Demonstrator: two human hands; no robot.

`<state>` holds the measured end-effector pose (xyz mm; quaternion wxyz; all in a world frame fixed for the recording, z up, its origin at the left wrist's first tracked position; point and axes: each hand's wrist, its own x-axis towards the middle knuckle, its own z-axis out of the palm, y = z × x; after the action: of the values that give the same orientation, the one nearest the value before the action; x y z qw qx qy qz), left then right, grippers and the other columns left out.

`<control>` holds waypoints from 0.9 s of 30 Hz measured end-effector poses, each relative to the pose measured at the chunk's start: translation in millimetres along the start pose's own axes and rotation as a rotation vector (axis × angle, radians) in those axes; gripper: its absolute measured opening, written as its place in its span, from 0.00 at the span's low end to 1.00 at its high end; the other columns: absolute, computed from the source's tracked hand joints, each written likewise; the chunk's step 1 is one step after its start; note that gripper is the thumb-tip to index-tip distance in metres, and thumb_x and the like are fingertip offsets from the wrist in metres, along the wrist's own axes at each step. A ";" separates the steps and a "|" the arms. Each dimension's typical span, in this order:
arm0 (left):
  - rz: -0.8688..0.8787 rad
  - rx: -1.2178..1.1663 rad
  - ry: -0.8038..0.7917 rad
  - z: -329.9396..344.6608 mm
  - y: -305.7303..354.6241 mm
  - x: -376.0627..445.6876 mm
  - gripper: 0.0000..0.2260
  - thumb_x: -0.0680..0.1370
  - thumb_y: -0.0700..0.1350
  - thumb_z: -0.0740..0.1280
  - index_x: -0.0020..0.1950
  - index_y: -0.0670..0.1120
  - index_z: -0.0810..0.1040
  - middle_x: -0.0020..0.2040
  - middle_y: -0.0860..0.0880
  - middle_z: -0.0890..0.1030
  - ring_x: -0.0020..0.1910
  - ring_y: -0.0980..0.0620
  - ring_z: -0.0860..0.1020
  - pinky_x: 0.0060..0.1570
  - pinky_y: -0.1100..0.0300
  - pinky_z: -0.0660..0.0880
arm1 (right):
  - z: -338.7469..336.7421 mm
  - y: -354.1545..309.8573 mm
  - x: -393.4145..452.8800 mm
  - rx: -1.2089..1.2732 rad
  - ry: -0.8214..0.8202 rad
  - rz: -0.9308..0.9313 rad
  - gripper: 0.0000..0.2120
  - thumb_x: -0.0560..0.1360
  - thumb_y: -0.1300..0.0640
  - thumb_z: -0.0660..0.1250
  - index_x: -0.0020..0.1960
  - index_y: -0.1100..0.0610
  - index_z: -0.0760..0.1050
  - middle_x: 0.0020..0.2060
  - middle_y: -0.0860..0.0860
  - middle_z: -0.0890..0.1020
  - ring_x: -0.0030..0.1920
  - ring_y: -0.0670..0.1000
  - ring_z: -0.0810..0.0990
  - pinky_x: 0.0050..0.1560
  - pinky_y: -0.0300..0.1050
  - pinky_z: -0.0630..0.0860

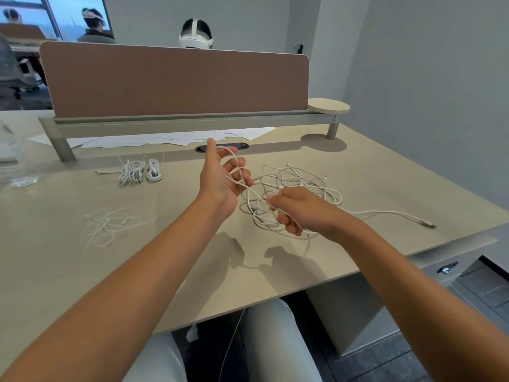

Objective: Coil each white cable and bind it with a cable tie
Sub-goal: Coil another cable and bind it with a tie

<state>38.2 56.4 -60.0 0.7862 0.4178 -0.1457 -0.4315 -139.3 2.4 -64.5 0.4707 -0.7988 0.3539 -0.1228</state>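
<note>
Both hands are on the same thin, smooth white cable [249,195]: the left hand [220,176] has a loop draped round its half-curled fingers, and the right hand [296,209] pinches the strand lower down, just above a loose tangle of white cables [300,179] on the matte beige desk [68,257]. Two finished coiled bundles [140,172] sit off to the left, with wispy clear cable ties [110,223] nearer me. No readable writing anywhere, just plain sheets of paper [170,139] under the brown fabric divider [176,84].
</note>
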 end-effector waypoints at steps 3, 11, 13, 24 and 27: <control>-0.028 -0.018 0.015 -6.4 2.6 -0.2 0.22 0.84 0.63 0.56 0.52 0.44 0.74 0.34 0.48 0.74 0.25 0.51 0.66 0.27 0.62 0.66 | -0.4 7.4 -4.3 0.005 0.066 -0.079 0.12 0.83 0.52 0.67 0.47 0.59 0.79 0.30 0.46 0.73 0.31 0.47 0.70 0.38 0.48 0.68; -0.105 -0.049 -0.026 -22.0 -5.9 -9.9 0.22 0.84 0.60 0.58 0.55 0.42 0.79 0.37 0.46 0.75 0.32 0.49 0.74 0.35 0.56 0.74 | 18.0 -2.2 -2.6 -0.312 0.367 -0.180 0.10 0.77 0.50 0.73 0.38 0.51 0.79 0.28 0.42 0.76 0.30 0.42 0.73 0.35 0.41 0.71; -0.156 -0.022 -0.071 -27.1 -6.2 -12.1 0.24 0.83 0.63 0.60 0.58 0.43 0.81 0.41 0.45 0.80 0.40 0.46 0.79 0.44 0.51 0.79 | 18.6 -8.1 -3.3 -0.468 0.403 -0.197 0.09 0.77 0.48 0.72 0.39 0.50 0.80 0.34 0.41 0.79 0.38 0.45 0.77 0.40 0.45 0.75; -0.296 0.159 -0.188 -26.1 -17.9 -14.7 0.28 0.83 0.65 0.59 0.65 0.42 0.77 0.50 0.41 0.86 0.42 0.45 0.84 0.56 0.43 0.82 | 20.6 -21.1 17.2 -0.750 0.438 -0.264 0.07 0.79 0.50 0.67 0.51 0.50 0.82 0.44 0.50 0.85 0.47 0.55 0.80 0.44 0.47 0.74; -0.302 0.208 -0.225 -23.2 -20.5 -12.9 0.30 0.83 0.65 0.59 0.68 0.40 0.76 0.45 0.41 0.83 0.36 0.47 0.82 0.55 0.41 0.82 | 20.3 -19.7 23.4 -0.776 0.414 -0.287 0.07 0.79 0.49 0.67 0.52 0.49 0.83 0.44 0.50 0.85 0.47 0.55 0.81 0.47 0.49 0.78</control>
<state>32.9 73.4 -88.4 0.6442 0.4628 -0.2118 -0.5709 -102.9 5.9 -61.8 0.0345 -0.9156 0.3461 -0.2018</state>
